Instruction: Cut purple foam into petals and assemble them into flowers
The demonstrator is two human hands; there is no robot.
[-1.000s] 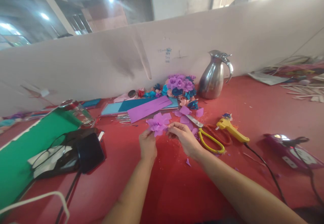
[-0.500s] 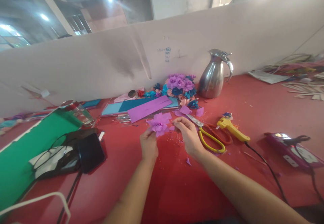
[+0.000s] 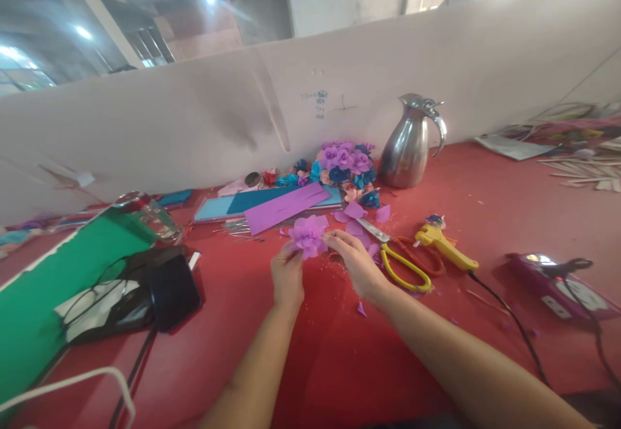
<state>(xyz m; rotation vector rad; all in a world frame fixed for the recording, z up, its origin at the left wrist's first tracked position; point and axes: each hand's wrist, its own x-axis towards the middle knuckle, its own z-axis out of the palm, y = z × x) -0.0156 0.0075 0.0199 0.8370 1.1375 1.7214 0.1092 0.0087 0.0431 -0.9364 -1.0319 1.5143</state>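
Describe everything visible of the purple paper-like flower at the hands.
The purple paper-like flower has broad, layered petals around a slightly darker centre. It is open and appears raised above the red tabletop. The left hand pinches it from below, on its left; the right hand appears to touch its right edge. No stem shows.

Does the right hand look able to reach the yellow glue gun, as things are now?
Probably yes. The right hand is near, although occupied at the purple flower; the scissors lie between hand and yellow glue gun, but seem low enough to pass over.
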